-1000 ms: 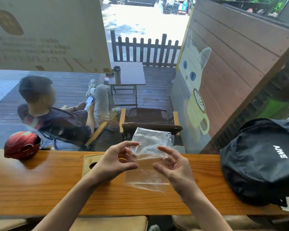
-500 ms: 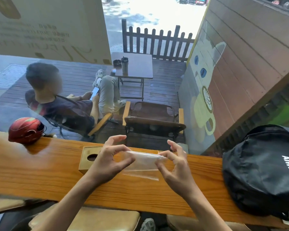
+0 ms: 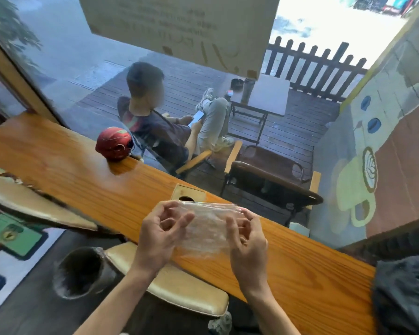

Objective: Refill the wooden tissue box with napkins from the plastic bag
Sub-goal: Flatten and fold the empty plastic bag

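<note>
A clear plastic bag (image 3: 207, 226), crumpled and with nothing visible inside, hangs above the wooden counter (image 3: 87, 180). My left hand (image 3: 160, 234) pinches its left edge with curled fingers. My right hand (image 3: 248, 240) grips the right edge the same way. Just behind the bag sits the wooden tissue box (image 3: 188, 193), its lid with a dark round hole partly hidden by the bag. I see no napkins.
A red helmet (image 3: 114, 142) lies at the counter's far edge by the window. A black backpack (image 3: 404, 293) sits at the right end. Cushioned stools (image 3: 179, 286) and a lined bin (image 3: 80, 272) stand below. Outside the glass a person sits in a chair.
The view has swung left and tilted. Both hands have drawn the bag nearer to me and bunched it; it was held flat and upright a second ago.
</note>
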